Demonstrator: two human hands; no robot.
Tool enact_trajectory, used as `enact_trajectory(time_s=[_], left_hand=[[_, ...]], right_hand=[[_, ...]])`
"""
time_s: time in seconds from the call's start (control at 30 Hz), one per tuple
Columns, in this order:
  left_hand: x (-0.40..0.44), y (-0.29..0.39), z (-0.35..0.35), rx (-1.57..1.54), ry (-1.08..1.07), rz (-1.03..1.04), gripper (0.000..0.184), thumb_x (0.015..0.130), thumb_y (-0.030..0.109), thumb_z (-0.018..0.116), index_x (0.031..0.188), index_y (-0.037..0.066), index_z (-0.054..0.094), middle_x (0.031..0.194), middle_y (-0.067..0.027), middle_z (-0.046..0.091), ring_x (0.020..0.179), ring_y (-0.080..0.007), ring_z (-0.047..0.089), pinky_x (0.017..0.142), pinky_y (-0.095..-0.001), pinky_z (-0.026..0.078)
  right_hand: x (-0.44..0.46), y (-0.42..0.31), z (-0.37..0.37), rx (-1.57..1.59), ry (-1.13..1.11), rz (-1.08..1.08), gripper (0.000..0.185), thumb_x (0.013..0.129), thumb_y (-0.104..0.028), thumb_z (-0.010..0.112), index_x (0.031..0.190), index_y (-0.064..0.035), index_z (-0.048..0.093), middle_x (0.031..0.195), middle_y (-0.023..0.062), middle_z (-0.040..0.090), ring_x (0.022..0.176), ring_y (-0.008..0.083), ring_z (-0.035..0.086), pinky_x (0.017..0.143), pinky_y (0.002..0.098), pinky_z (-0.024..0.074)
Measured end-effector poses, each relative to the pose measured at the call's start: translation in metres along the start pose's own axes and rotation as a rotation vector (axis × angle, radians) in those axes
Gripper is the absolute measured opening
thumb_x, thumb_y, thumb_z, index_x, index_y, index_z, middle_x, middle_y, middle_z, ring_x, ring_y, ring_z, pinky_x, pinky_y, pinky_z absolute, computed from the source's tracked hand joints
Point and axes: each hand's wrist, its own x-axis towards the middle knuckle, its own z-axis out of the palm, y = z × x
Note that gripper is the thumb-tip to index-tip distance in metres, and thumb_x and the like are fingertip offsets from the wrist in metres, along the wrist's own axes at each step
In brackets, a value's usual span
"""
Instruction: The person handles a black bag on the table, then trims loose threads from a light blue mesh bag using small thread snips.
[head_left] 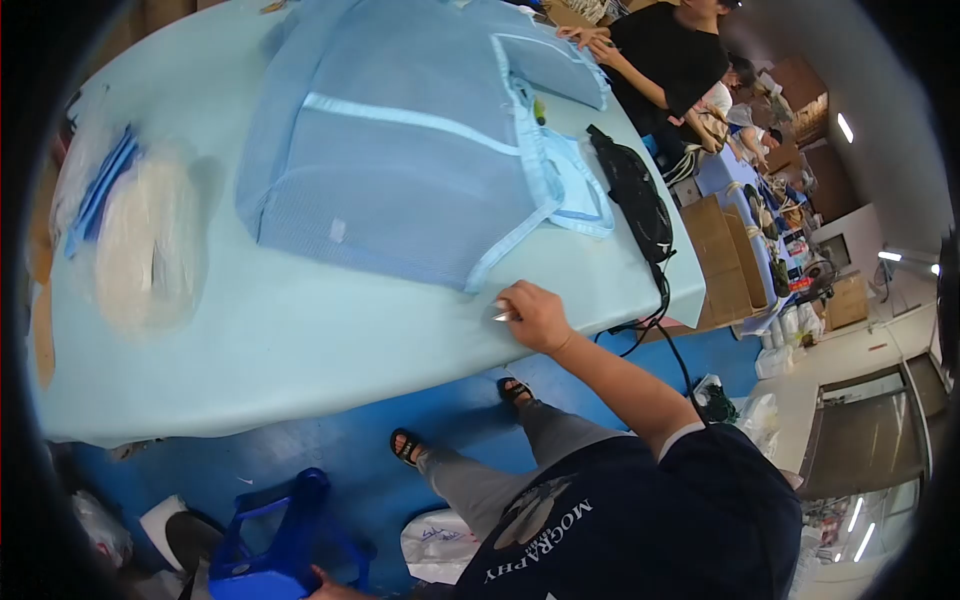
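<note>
Nearest: dark T-shirt [640, 520], white lettering "MOGRAPHY" legible. Pale table [300, 340]; blue mesh piece [400, 150] lies spread on it, small white tag unreadable. Blue stool [265, 540] beside the legs; left hand [328, 588] at its edge, partly cut off, grip cannot be told. Right arm reaches forward over the table edge; right hand [537, 316], fingers curled, grasps small metal tool [503, 316] near the mesh.
</note>
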Motion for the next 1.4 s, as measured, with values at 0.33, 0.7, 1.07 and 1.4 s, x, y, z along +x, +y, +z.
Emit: enact_trajectory(time_s=[0.33, 0.7, 1.07, 1.4], left_hand=[[-0.2, -0.198, -0.01, 0.022, -0.037, 0.01, 0.067, 0.074, 0.052, 0.053, 0.123, 0.01, 0.038, 0.127, -0.0124, 0.038, 0.115, -0.0312, 0.037, 0.087, -0.0515, 0.038], [-0.322, -0.328, -0.075, 0.201, -0.032, -0.156, 0.055, 0.076, 0.042, 0.055, 0.117, 0.008, 0.042, 0.118, -0.0122, 0.042, 0.106, -0.0299, 0.042, 0.083, -0.0495, 0.041], [-0.355, -0.345, -0.136, 0.705, -0.211, -0.418, 0.04, 0.079, 0.03, 0.054, 0.106, 0.001, 0.049, 0.102, -0.0124, 0.052, 0.091, -0.028, 0.05, 0.076, -0.0434, 0.046], [-0.317, -0.341, -0.174, 0.336, 0.079, -0.491, 0.052, 0.078, 0.039, 0.058, 0.113, 0.002, 0.044, 0.102, -0.0167, 0.053, 0.092, -0.0321, 0.051, 0.072, -0.0404, 0.05]], right_hand=[[-0.07, 0.039, -0.082, 0.323, -0.232, -0.045, 0.008, 0.068, -0.008, 0.055, 0.072, -0.0088, 0.048, 0.069, 0.0051, 0.05, 0.064, 0.0242, 0.054, 0.052, 0.0344, 0.0434], [-0.197, 0.176, -0.146, 0.405, -0.493, 0.005, 0.01, 0.07, -0.015, 0.054, 0.068, -0.0096, 0.046, 0.068, 0.006, 0.051, 0.064, 0.0273, 0.054, 0.051, 0.0387, 0.0428], [-0.194, 0.222, -0.151, 0.236, -0.708, 0.258, 0.007, 0.069, -0.017, 0.053, 0.075, -0.014, 0.052, 0.071, 0.0078, 0.056, 0.066, 0.0289, 0.057, 0.055, 0.0411, 0.045], [-0.172, 0.234, -0.173, 0.354, -0.656, 0.263, 0.002, 0.068, -0.009, 0.051, 0.07, -0.0091, 0.051, 0.066, 0.0108, 0.056, 0.065, 0.0312, 0.055, 0.054, 0.0407, 0.0421]])
